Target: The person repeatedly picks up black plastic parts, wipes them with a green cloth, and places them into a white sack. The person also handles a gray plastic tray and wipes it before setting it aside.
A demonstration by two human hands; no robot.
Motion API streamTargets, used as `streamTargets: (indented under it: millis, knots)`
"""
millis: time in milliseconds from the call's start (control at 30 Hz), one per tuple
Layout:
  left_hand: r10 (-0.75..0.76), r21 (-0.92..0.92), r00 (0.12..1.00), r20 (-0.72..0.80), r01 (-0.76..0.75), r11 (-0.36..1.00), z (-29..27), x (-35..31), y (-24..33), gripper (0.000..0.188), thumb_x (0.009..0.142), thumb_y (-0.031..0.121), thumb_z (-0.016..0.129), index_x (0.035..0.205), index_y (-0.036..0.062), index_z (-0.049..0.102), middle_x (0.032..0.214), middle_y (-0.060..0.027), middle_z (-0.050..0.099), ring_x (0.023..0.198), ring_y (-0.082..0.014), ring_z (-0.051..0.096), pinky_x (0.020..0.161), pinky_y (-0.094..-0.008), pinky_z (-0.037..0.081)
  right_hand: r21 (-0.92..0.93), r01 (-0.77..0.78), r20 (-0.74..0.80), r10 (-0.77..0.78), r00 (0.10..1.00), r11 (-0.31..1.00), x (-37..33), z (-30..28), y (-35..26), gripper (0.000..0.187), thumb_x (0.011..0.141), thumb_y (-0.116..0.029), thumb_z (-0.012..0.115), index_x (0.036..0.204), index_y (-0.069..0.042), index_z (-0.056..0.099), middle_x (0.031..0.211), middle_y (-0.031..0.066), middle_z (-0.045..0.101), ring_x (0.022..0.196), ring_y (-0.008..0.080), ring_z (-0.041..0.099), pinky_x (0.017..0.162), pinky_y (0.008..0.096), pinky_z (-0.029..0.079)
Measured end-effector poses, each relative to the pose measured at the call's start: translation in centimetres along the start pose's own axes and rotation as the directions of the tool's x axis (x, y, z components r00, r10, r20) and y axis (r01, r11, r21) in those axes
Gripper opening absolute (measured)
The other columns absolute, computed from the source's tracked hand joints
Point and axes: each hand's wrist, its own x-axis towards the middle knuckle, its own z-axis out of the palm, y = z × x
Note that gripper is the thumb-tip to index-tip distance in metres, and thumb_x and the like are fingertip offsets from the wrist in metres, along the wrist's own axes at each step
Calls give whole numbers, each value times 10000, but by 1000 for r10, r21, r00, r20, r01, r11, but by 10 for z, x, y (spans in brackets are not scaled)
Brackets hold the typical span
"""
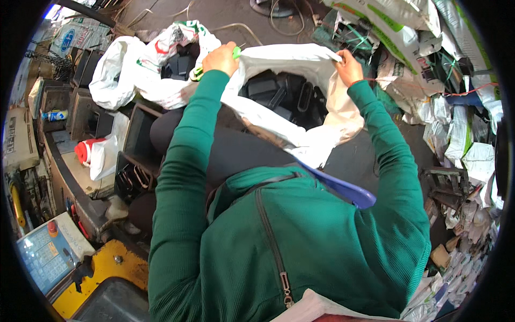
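A white sack stands with its mouth spread wide in front of me. My left hand is closed at the left of its rim. A bright green piece of something sticks out of that hand, its kind mostly hidden by my fingers. My right hand pinches the rim at the far right. Inside the sack lie several black plastic parts, box-like in shape. Left of my left hand, a second white sack with printed sides holds similar black parts.
A worn bench at left carries dark box-like parts, a small can and a red-and-white bundle. A control panel sits at lower left beside a yellow machine part. Printed sacks pile along the right. Cables cross the floor beyond.
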Motion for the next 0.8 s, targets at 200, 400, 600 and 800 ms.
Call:
streamTargets:
  millis: [200,400,600,800]
  knots:
    - [-41,77,978,204,25,997,9,-13,-15,365,774,424,628,989,130,613,882,-100,664,836,-304,651,723,-427,518,-131,745,372,-664,649,655,-137,24,-64,823,594,-350,773,1292,-60,446,1286,173,480,1184,341,458,978,451,365]
    - [-81,47,993,83,77,996,18,10,-2,261,802,330,576,906,95,621,863,-139,663,841,-339,644,702,-445,518,190,609,817,-468,337,770,-167,43,-65,268,718,-128,608,973,-132,692,883,128,671,813,318,639,712,415,493]
    - [-136,-67,974,181,150,986,18,1,5,432,757,478,595,1005,125,604,957,-148,652,921,-336,624,802,-445,486,227,612,460,-638,618,757,-167,-19,-37,485,732,-182,695,1194,-87,578,1166,133,599,1163,311,501,979,398,396]
    - [-195,36,935,297,193,980,32,-34,-39,542,676,498,665,1063,122,616,1013,-176,644,972,-337,612,848,-423,476,359,-469,176,435,883,807,-154,-38,25,986,710,-199,766,1407,64,121,1142,176,565,759,236,613,661,353,524]
